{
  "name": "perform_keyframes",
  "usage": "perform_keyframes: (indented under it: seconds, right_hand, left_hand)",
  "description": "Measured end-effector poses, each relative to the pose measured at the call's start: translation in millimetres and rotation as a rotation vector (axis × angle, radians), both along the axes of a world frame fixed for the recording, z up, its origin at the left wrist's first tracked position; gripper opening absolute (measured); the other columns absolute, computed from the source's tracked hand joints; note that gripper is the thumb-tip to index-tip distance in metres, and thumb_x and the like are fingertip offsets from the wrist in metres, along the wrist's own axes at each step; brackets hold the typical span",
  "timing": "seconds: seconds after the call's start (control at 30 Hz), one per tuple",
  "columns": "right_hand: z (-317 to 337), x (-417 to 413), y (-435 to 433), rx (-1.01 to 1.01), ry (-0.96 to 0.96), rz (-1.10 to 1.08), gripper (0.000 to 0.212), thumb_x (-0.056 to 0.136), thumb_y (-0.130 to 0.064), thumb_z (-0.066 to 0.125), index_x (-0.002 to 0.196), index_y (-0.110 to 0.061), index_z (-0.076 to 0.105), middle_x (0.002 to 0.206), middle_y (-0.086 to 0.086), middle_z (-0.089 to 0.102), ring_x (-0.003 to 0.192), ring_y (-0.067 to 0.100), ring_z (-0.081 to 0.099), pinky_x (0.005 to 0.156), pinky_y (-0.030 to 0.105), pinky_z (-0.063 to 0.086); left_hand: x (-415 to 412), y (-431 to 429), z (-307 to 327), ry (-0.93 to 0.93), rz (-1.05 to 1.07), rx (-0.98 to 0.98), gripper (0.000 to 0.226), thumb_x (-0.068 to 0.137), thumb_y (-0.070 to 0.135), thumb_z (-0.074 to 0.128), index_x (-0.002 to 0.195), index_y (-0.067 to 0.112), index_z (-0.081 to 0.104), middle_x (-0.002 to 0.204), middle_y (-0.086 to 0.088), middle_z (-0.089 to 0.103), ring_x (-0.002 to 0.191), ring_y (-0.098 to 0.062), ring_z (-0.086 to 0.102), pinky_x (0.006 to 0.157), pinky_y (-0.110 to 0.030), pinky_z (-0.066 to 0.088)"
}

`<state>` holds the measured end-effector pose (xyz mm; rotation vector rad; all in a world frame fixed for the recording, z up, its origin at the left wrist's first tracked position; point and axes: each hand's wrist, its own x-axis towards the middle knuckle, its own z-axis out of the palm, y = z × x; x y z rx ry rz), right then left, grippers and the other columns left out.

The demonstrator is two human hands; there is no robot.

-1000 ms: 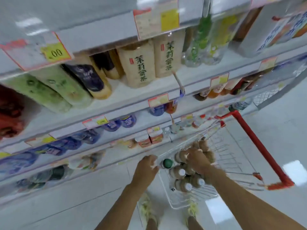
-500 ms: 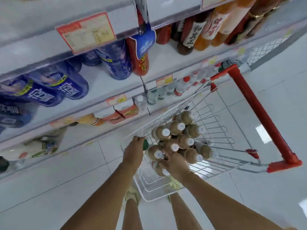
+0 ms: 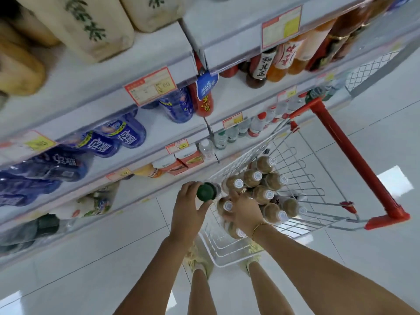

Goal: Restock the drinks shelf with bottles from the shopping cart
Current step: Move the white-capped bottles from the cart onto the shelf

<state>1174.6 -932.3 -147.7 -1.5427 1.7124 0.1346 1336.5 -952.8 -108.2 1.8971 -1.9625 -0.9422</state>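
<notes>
Looking down from the head camera, I see my left hand (image 3: 186, 212) wrapped around a green-capped bottle (image 3: 206, 191), its grip clamped on the neck just at the near left rim of the white wire shopping cart (image 3: 229, 253). My right hand (image 3: 244, 210) is down inside the cart at about 3 o'clock from the left, fingers curled over the white-capped tea bottles (image 3: 261, 194); its grip looks closed on one of them, though I cannot tell exactly which. The remaining tea bottles stand upright and packed together in the cart, running toward 1 o'clock. The cart's red handle (image 3: 354, 160) stretches from 1 o'clock down to 3 o'clock. The drinks shelf (image 3: 159, 57) fills the frame from 9 to 1 o'clock, with blue-labelled bottles (image 3: 120, 137) at 10 o'clock, beige tea bottles (image 3: 91, 26) at 11 and red and orange bottles (image 3: 284, 60) at 1. My feet (image 3: 200, 260) stand on pale floor tiles at 6 o'clock.
</notes>
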Motion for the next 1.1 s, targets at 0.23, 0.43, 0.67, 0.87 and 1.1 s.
perform_keyframes:
  seconds: [0.23, 0.43, 0.67, 0.87, 1.1]
  right_hand:
    - [175, -31, -22, -0.408, -0.285, -0.201, 0.043, 0.069, -0.047, 0.068, 0.093, -0.015, 0.053, 0.085, 0.002, 0.064, 0.072, 0.020, 0.059, 0.059, 0.026, 0.035]
    - [338, -47, -48, -0.758, -0.489, -0.236, 0.034, 0.062, -0.050, 0.062, 0.082, -0.024, 0.054, 0.063, -0.013, 0.054, 0.067, -0.006, 0.054, 0.055, 0.007, 0.036]
    - [482, -59, -63, -1.150, -0.674, -0.302, 0.022, 0.066, -0.046, 0.068, 0.076, -0.031, 0.055, 0.076, 0.005, 0.059, 0.061, 0.027, 0.052, 0.052, 0.037, 0.042]
    - [555, -50, -80, -1.283, -0.660, -0.239, 0.017, 0.072, -0.036, 0.068, 0.072, -0.025, 0.055, 0.057, 0.000, 0.052, 0.052, 0.008, 0.046, 0.045, 0.012, 0.034]
    - [581, -28, -94, -1.247, -0.666, -0.204, 0.015, 0.075, -0.029, 0.071, 0.076, -0.018, 0.060, 0.065, 0.002, 0.062, 0.055, 0.005, 0.051, 0.048, 0.014, 0.040]
  left_hand:
    - [13, -11, 198, 0.518, 0.308, -0.103, 0.029, 0.081, 0.023, 0.064, 0.108, 0.023, 0.055, 0.106, 0.007, 0.064, 0.097, 0.003, 0.062, 0.084, -0.014, 0.051]
    - [32, -32, 367, 0.688, 0.277, -0.432, 0.027, 0.076, 0.018, 0.070, 0.093, 0.034, 0.056, 0.085, 0.030, 0.068, 0.081, 0.015, 0.061, 0.067, -0.001, 0.044]
    - [44, -72, 494, 0.678, 0.278, -0.837, 0.025, 0.070, 0.038, 0.074, 0.088, 0.036, 0.057, 0.081, 0.021, 0.067, 0.076, 0.006, 0.060, 0.069, -0.007, 0.045]
    - [40, -123, 526, 0.695, 0.274, -0.963, 0.033, 0.074, 0.026, 0.076, 0.087, 0.038, 0.049, 0.092, 0.011, 0.063, 0.082, 0.002, 0.062, 0.076, -0.016, 0.048]
    - [40, -191, 515, 0.562, 0.387, -0.901, 0.043, 0.071, 0.036, 0.077, 0.098, 0.018, 0.050, 0.093, 0.004, 0.062, 0.088, -0.016, 0.061, 0.078, -0.031, 0.050]
